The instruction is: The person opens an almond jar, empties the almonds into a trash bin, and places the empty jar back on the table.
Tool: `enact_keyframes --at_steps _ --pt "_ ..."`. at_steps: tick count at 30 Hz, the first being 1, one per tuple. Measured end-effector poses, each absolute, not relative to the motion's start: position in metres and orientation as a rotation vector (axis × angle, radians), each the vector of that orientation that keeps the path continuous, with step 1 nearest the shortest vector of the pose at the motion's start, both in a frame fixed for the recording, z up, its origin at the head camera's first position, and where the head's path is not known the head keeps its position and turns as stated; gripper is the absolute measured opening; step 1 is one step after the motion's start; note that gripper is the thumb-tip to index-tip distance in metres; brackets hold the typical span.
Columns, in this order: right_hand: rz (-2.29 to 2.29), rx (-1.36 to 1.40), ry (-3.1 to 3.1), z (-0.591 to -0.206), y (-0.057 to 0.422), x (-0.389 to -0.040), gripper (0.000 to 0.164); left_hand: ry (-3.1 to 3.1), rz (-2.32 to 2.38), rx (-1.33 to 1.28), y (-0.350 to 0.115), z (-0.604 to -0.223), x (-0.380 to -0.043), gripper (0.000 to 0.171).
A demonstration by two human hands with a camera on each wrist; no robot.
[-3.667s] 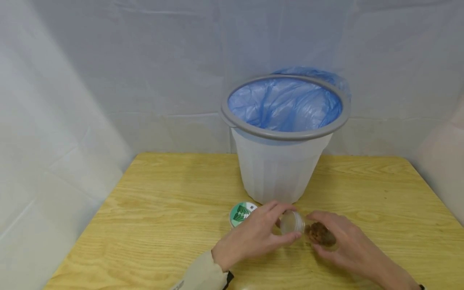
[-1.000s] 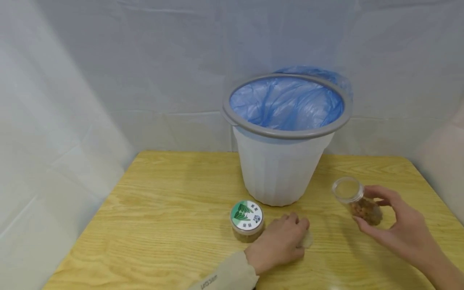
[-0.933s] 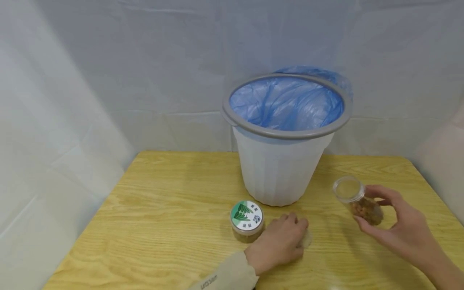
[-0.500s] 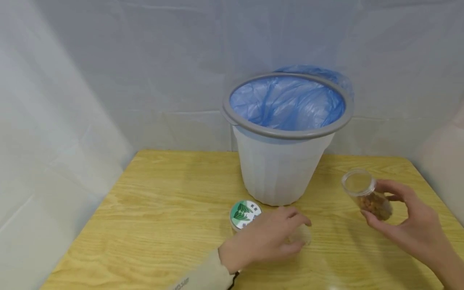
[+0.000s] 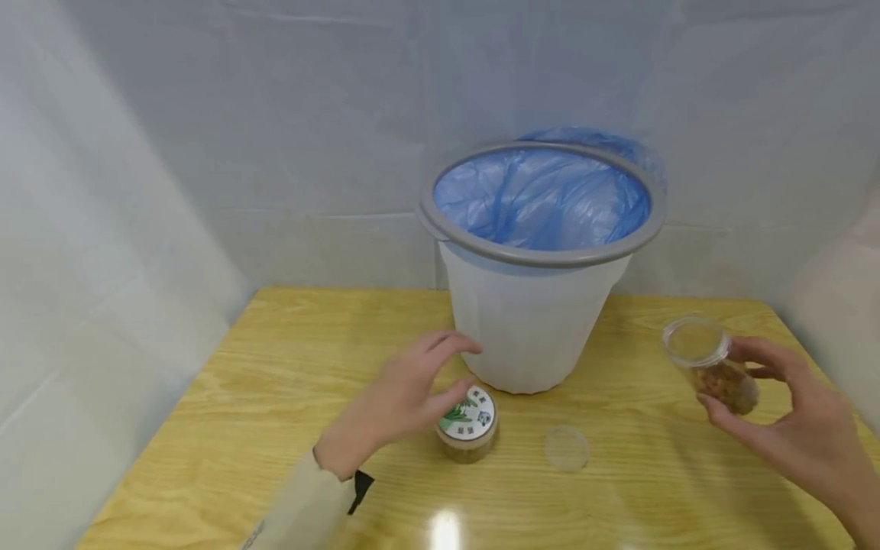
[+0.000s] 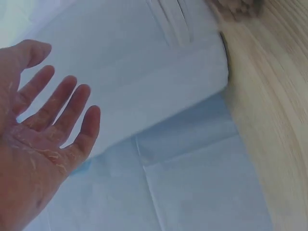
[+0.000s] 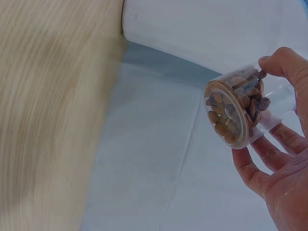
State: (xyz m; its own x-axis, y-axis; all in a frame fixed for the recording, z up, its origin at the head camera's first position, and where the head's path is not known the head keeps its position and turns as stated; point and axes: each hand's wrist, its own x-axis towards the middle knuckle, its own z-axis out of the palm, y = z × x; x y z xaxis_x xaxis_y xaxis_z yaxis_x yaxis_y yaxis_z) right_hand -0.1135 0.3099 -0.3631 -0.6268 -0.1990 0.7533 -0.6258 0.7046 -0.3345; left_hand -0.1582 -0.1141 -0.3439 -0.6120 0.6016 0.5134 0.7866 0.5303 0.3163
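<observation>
My right hand (image 5: 800, 416) grips a clear plastic jar (image 5: 696, 341) with fingers and thumb around its side. The jar is uncapped and tilted, with brown nuts that look like almonds (image 7: 226, 115) in its lower part. My left hand (image 5: 402, 389), fingers spread and relaxed, is in the air over the left side of a second jar (image 5: 467, 451). This jar stands upright with a green and white label on its top, which the left thumb partly hides. A clear round lid (image 5: 567, 448) lies flat on the table to the right of the labelled jar.
A white bin (image 5: 529, 321) with a grey rim and a blue bag liner (image 5: 543, 198) stands on the wooden table (image 5: 309, 328) behind the jars. White sheeting (image 5: 309, 137) hangs behind the table and at both sides.
The clear lid has come off the right-hand jar and been set down on the table. The left hand has left it and moved leftward, while the right hand has carried the jar rightward.
</observation>
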Motion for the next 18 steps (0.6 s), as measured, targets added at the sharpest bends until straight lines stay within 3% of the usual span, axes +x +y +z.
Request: enact_keyframes --at_steps 9,18 --pt "0.722 0.576 -2.185 -0.357 0.317 -0.114 0.096 -2.184 -0.839 -0.942 -0.147 -0.33 -0.168 0.034" --pt "0.671 0.536 -2.208 -0.348 0.32 -0.119 0.102 -1.958 -0.846 -0.893 -0.15 -0.313 -0.181 0.031"
